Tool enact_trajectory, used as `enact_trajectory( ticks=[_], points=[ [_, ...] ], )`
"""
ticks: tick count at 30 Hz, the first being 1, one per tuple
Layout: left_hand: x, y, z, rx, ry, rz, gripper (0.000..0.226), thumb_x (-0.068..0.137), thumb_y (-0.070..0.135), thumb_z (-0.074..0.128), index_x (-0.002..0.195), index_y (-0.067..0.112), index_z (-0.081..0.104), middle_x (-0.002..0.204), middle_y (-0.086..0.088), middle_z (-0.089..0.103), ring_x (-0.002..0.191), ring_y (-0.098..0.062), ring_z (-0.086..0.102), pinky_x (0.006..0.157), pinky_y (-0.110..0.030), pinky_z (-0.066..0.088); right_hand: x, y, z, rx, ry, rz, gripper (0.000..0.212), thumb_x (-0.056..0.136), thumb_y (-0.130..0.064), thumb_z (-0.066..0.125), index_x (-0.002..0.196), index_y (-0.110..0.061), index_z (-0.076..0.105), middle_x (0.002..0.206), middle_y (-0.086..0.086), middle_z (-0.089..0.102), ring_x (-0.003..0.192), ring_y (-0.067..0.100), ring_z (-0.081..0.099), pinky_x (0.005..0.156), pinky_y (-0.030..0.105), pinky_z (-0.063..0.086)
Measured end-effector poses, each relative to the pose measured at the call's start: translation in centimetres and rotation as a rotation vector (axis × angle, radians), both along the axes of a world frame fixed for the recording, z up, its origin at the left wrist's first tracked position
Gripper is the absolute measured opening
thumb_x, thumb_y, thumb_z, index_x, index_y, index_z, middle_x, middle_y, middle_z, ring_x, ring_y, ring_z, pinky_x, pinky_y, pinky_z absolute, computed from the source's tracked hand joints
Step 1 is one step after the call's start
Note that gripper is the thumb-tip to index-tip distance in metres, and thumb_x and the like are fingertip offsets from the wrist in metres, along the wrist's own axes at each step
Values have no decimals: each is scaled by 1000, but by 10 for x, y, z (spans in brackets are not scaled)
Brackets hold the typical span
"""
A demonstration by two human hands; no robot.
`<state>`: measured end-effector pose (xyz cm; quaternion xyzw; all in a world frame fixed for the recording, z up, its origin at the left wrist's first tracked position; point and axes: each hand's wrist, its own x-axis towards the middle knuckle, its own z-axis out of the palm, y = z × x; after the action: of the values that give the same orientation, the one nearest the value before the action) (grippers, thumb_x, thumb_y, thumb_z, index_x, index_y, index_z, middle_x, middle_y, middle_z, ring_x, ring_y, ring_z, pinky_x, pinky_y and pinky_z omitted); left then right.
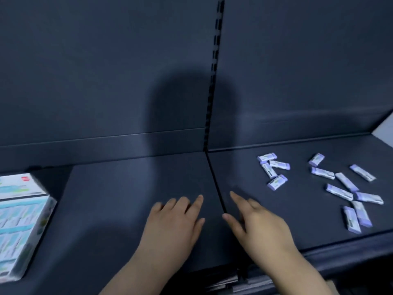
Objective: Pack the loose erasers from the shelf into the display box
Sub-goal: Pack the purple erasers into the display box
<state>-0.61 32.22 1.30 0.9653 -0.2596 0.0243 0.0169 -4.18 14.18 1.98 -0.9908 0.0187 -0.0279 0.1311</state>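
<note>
The loose erasers lie scattered on the shelf, well right of the display box. Nearer the box, the left hand and right hand reach palm-down, each grip spread, holding nothing.

this looked like a shop: dark metal gondola shelving with a slotted upright, loose wrapped erasers and a printed display box.
</note>
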Motion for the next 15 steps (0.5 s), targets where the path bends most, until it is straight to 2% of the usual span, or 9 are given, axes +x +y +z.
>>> enact_trajectory(
  ticks=[2, 4, 6, 7, 9, 11, 14, 15],
  points=[
    [4, -6, -4, -25, -16, -37, 50, 86, 42, 36, 118, 16, 64, 80, 1, 64, 65, -20, 61, 56, -35, 47, -2, -5, -2, -4, -9, -39, 60, 92, -60, 30, 146, -37, 16, 129, -12, 48, 118, 10, 50, 85, 26, 43],
    [4, -13, -4, -67, -3, -62, 49, 88, 42, 40, 127, 17, 57, 88, 0, 64, 72, -20, 62, 62, -36, 47, -6, -12, -5, 3, -5, -68, 60, 92, -59, 31, 146, -38, 17, 132, -12, 46, 120, 11, 49, 87, 27, 43],
    [3, -24, 6, -20, 66, -45, 55, 94, 45, 29, 144, 23, 32, 113, 3, 57, 97, -18, 57, 81, -35, 42, -9, -18, -8, 8, 8, -76, 59, 92, -58, 31, 146, -38, 17, 133, -12, 46, 120, 11, 49, 86, 27, 43],
    [2, -28, 5, -9, 42, -53, 56, 96, 46, 22, 148, 26, 18, 124, 6, 49, 109, -16, 50, 89, -33, 36, -9, -22, -9, 8, 12, -77, 59, 92, -58, 32, 145, -38, 17, 132, -12, 46, 119, 11, 49, 86, 27, 43],
    [0, -42, -1, 13, -12, -73, 56, 98, 48, 17, 149, 28, 4, 132, 7, 40, 118, -15, 42, 95, -31, 30, -8, -35, -12, 8, 10, -78, 59, 92, -58, 32, 145, -38, 17, 130, -12, 47, 118, 11, 50, 85, 26, 43],
    [2, -56, -7, 18, 5, -43, 56, 98, 48, 18, 149, 28, 9, 129, 7, 43, 115, -15, 46, 93, -32, 32, -5, -52, -14, 15, 4, -80, 59, 92, -58, 32, 145, -39, 17, 125, -12, 48, 115, 10, 51, 83, 26, 44],
    [8, -85, -16, 13, 33, -26, 55, 92, 45, 26, 137, 21, 45, 103, 2, 62, 86, -18, 61, 72, -34, 44, 1, -84, -15, 39, 12, -67, 58, 92, -57, 34, 145, -40, 17, 120, -12, 49, 112, 10, 51, 81, 26, 43],
    [8, -97, -14, -14, 8, -24, 54, 91, 44, 28, 134, 20, 49, 100, 1, 63, 81, -19, 62, 69, -34, 44, 4, -94, -14, 47, 18, -59, 58, 92, -57, 34, 145, -40, 17, 119, -12, 49, 111, 11, 52, 82, 27, 43]
  ],
)
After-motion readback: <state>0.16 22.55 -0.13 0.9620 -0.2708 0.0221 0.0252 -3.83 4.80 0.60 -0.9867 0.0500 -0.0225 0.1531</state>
